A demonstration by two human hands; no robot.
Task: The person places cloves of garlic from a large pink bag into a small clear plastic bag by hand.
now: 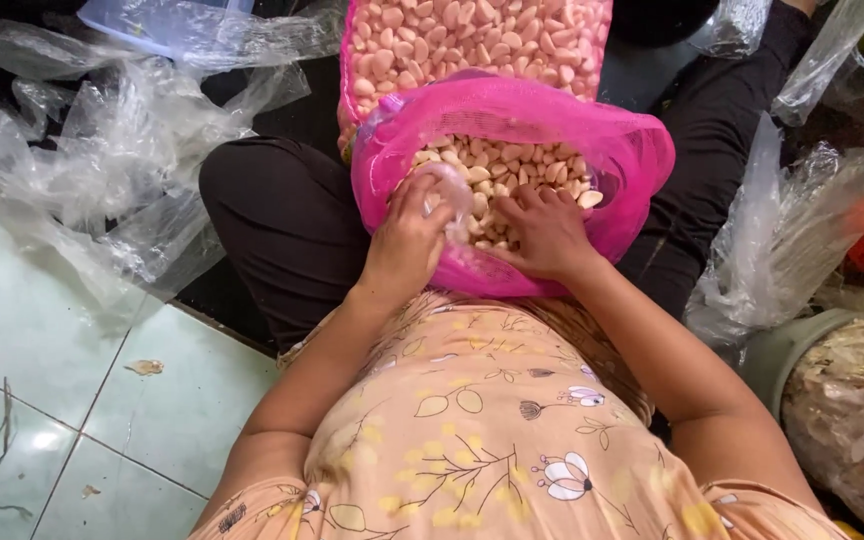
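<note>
Head view looks straight down on us seated on the floor, with a pink mesh sack (612, 150) open between our knees and full of peeled garlic cloves (497, 170). Our left hand (407, 240) is closed around a small clear plastic bag (449, 195), pinching it by its mouth at the near rim of the sack; the bag looks puffed and we cannot tell how much is in it. Our right hand (547, 232) lies just beside it, fingers curled down into the cloves; whether it has any gathered under the palm is hidden, so we cannot tell its grip. We judge the cloves to be light, firm and smooth, likely to slip and roll if scooped loosely, so a cupped palm suits them better than fingertips. The little bag is thin, soft and limp and best held at its opening so it stays spread. The mesh is floppy and gives no stiff edge to lean on. Behind it stands a second sack of cloves (472, 40), shut and packed tight. Crumpled clear plastic sheets (112, 160) lie to our left over the pale green floor tiles (42, 330), and more plastic with a tub of papery skins (852, 400) sits to our right.
</note>
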